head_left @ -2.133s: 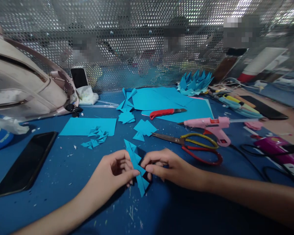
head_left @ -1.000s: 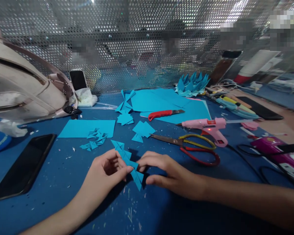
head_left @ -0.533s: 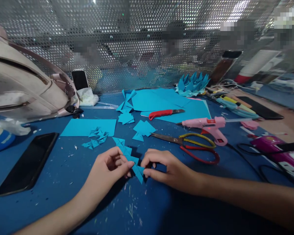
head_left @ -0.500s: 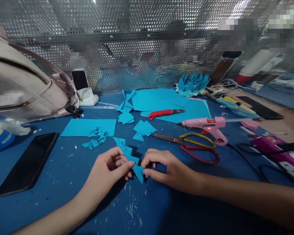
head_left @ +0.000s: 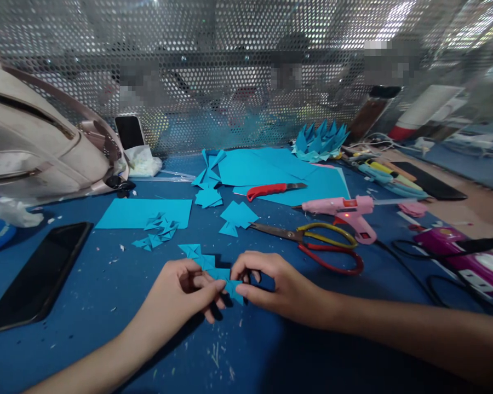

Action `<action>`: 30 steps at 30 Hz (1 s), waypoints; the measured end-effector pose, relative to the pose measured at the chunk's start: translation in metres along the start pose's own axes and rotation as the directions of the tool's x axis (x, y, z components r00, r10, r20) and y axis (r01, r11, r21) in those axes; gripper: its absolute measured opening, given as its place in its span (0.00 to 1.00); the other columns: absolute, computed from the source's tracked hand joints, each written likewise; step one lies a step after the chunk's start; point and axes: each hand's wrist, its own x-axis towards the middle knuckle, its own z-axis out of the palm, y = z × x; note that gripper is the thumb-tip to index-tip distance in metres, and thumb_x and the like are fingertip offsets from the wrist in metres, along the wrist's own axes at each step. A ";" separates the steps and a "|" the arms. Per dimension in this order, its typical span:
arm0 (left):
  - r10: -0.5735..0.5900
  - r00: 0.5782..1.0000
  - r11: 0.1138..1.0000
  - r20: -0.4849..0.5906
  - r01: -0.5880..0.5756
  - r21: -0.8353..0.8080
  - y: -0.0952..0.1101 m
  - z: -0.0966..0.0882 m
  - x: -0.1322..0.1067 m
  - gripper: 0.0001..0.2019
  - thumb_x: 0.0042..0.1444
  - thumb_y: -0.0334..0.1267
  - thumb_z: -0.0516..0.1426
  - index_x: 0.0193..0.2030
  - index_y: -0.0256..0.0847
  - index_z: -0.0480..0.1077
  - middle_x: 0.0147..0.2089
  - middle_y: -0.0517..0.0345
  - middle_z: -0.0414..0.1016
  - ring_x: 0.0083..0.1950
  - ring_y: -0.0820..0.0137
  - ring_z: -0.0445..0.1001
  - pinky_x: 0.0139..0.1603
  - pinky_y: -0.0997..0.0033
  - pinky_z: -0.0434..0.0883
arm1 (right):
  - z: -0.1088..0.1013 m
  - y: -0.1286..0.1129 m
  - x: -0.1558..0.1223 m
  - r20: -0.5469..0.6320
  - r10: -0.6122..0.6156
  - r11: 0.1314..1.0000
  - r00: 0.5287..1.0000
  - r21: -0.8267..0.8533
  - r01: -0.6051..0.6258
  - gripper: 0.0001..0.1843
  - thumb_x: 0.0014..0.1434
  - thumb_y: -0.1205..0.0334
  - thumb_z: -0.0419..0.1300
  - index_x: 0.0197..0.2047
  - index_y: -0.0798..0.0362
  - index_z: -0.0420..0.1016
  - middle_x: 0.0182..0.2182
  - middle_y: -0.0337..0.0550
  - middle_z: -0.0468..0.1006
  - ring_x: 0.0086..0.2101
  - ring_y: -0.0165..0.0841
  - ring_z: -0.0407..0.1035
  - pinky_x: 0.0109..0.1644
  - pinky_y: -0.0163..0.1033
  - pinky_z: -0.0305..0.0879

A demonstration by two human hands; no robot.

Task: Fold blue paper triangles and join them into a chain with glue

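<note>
A zigzag strip of folded blue paper (head_left: 207, 261) is held just above the table's front part, pinched from both sides. My left hand (head_left: 193, 290) grips its middle between thumb and fingers. At the strip's lower right end, my right hand (head_left: 267, 279) pinches the last folded piece with thumb and forefinger. Beyond the hands lie more folded blue pieces (head_left: 238, 215). A looser cluster of folded paper (head_left: 158, 230) rests to the left, partly on a blue paper rectangle (head_left: 123, 213). The fingertips hide part of the strip.
Scissors (head_left: 285, 233) with yellow and red handles lie right of the pieces. Behind them are a red-handled knife (head_left: 267, 191) and a pink glue gun (head_left: 345, 207) with its cord. A phone (head_left: 41, 273) and a bag (head_left: 33, 131) stand left; a purple power strip (head_left: 456, 254) is at right.
The paper strip has turned, so its far end now points more to the left and lies flatter. My hands keep their pinch on it. The view has shifted slightly.
</note>
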 end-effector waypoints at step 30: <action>0.067 0.995 0.996 -0.073 -0.062 0.069 -0.009 0.010 -0.003 0.17 0.47 0.37 0.66 0.19 0.41 0.59 0.18 0.61 0.75 0.18 0.75 0.71 0.22 0.78 0.68 | 0.008 -0.001 0.001 -0.086 0.035 0.999 0.996 -0.037 -0.038 0.05 0.56 0.67 0.63 0.30 0.54 0.71 0.27 0.37 0.73 0.28 0.28 0.65 0.33 0.31 0.60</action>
